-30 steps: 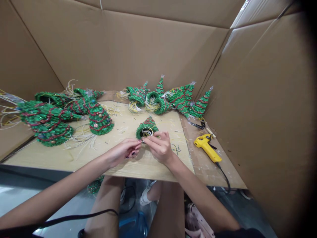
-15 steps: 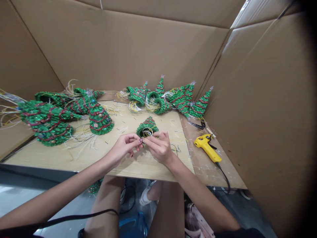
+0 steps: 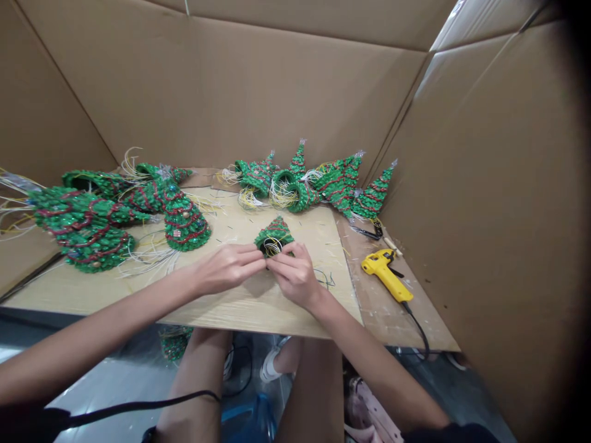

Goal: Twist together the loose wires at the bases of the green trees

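Below the near edge of a pale wooden table (image 3: 277,314), two bare legs (image 3: 201,381) show, with one translucent blue plastic object (image 3: 258,415) between them and one green tinsel-like tree (image 3: 175,344) to their left.

Above the table's front half, two bare hands meet at the fingertips. The left hand (image 3: 231,267) and the right hand (image 3: 295,274) each have thumb and fingers drawn narrow in a pinch; what lies between them is too small to tell.

Just beyond the fingertips, one small green cone-shaped tree (image 3: 278,229) with red garland lies on its side on the table, its hollow dark base facing the person. Several thin white and yellow wires (image 3: 273,247) loop in that opening, too tangled to count.

To the right, well apart from the hands, lies one yellow glue gun (image 3: 388,274) with one black cord (image 3: 419,326).

Farther back stand or lie more decorated trees: at least four in the left group (image 3: 184,224), overlapping, and at least five in the right group (image 3: 341,181). Three brown cardboard walls (image 3: 295,86) surround the table.
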The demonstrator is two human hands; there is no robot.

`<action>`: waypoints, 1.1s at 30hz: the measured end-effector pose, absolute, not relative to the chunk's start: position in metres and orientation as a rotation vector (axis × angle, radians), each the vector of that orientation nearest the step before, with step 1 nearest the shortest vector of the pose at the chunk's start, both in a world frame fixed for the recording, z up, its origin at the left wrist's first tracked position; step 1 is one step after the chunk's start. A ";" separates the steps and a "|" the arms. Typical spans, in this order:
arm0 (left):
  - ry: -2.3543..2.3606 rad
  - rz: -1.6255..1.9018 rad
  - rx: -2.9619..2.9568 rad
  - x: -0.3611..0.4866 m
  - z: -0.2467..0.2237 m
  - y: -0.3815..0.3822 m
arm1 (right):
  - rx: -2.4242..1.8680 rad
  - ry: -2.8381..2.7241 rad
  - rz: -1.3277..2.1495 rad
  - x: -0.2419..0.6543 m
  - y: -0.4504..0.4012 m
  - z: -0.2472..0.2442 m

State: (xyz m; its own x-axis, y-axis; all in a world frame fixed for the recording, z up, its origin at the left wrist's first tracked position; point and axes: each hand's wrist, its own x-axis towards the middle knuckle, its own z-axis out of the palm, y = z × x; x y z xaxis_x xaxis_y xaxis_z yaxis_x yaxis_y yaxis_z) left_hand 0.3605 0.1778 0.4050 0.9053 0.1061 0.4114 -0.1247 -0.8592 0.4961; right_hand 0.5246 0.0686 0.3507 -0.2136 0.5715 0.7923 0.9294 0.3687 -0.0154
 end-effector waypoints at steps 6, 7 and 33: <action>-0.013 0.342 2.231 0.365 0.423 0.189 | -1.287 -2.006 -0.590 0.524 0.069 0.352; 0.032 0.337 2.153 0.364 0.423 0.190 | -1.300 -2.009 -0.602 0.523 0.069 0.352; 0.427 0.326 0.390 0.357 0.369 0.112 | -1.320 -1.942 -0.817 0.533 0.062 0.337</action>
State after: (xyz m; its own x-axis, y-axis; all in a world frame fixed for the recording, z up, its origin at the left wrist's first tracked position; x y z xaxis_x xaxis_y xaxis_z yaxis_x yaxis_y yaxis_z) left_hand 0.3565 0.1120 0.3688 0.8609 0.3827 -0.3352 -0.2221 0.8755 0.4292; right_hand 0.5328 0.0620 0.3371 -0.2877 0.5435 0.7886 0.9438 0.3009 0.1369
